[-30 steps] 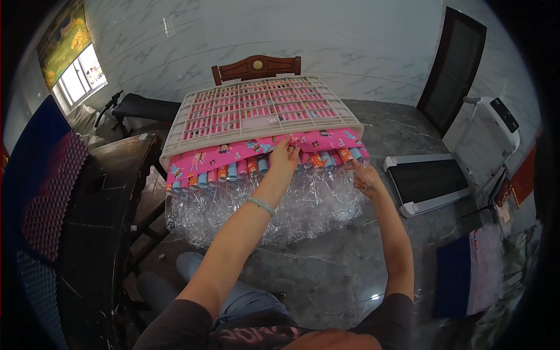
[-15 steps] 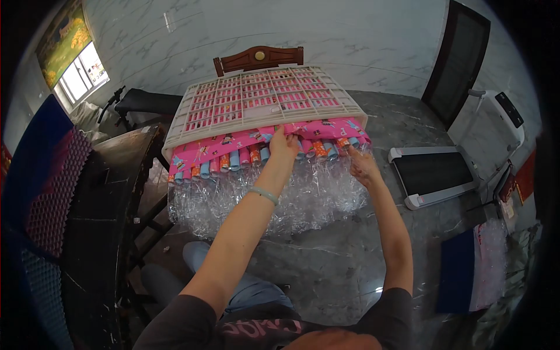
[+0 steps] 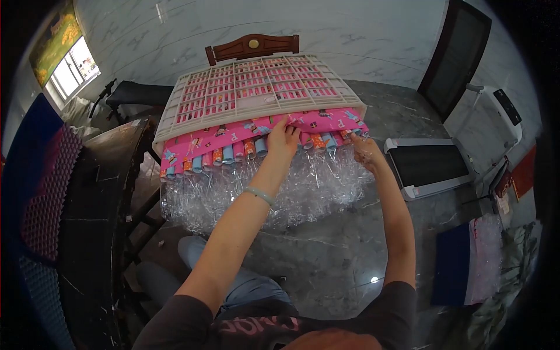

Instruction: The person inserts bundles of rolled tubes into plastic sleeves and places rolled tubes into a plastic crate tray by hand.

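Note:
A stack of rolled tubes, in pink, orange and blue prints, pokes out under a pink printed sheet. Over the sheet lies an off-white slatted plastic crate. Clear plastic wrap hangs crumpled from the tube ends. My left hand is at the front middle, its fingers closed on the sheet's lower edge, which bunches there. My right hand is at the right front corner, fingers curled in against the last tubes and their wrap; what exactly they grip is partly hidden.
A dark wooden table stands close on my left, with blue and pink mesh material beside it. A treadmill is to the right. Folded dark blue and clear-wrapped material lies at the lower right. A wooden chair back rises behind the crate.
My view has shifted slightly. My right hand has curled in at the right-end tubes, while my left hand stays at the sheet's edge.

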